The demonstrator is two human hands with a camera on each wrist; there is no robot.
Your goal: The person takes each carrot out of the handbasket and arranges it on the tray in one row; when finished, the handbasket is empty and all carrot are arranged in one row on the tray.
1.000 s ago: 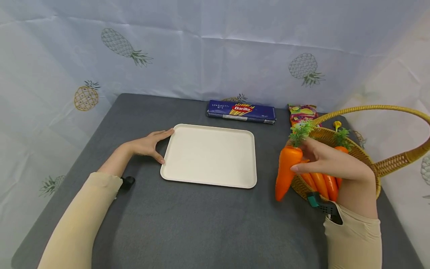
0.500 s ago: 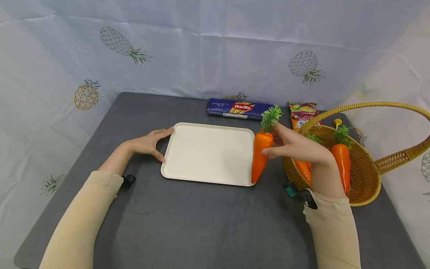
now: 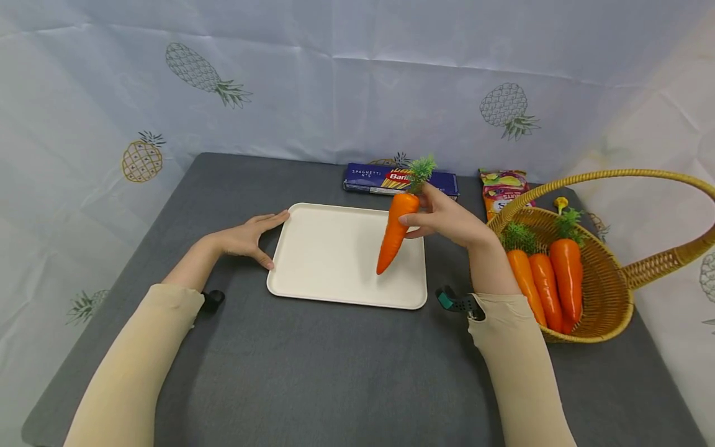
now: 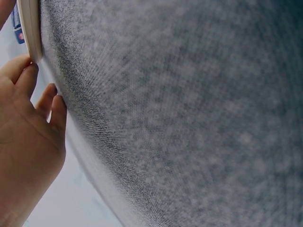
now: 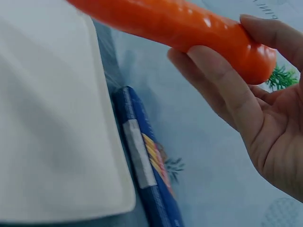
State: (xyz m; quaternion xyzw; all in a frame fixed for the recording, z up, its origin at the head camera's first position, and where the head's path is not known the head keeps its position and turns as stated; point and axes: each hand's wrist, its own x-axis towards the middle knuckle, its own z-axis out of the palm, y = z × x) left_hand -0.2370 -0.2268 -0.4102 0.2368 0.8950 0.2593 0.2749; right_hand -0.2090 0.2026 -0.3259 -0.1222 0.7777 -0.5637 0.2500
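My right hand (image 3: pixel 449 218) grips an orange carrot (image 3: pixel 395 228) with a green leafy top, near its thick end. It holds the carrot tilted over the right half of a cream rectangular tray (image 3: pixel 318 261), tip pointing down and toward me. In the right wrist view, thumb and fingers pinch the carrot (image 5: pixel 189 23) above the level of the tray (image 5: pixel 57 156). My left hand (image 3: pixel 242 241) rests at the tray's left edge, thumb and fingers spread apart. The left wrist view shows a fingertip right at the tray's side (image 4: pixel 31 28).
A wicker basket (image 3: pixel 611 304) with a tall handle stands at the right, holding several carrots (image 3: pixel 566 267). Behind the tray lies a blue spaghetti box (image 3: pixel 365 178), with a colourful snack bag (image 3: pixel 499 186) to its right. Grey cloth covers the table (image 3: pixel 335 372).
My right hand has carried the carrot leftward from the basket to over the tray. The carrots in the basket are now uncovered. My left hand has stayed at the tray's edge.
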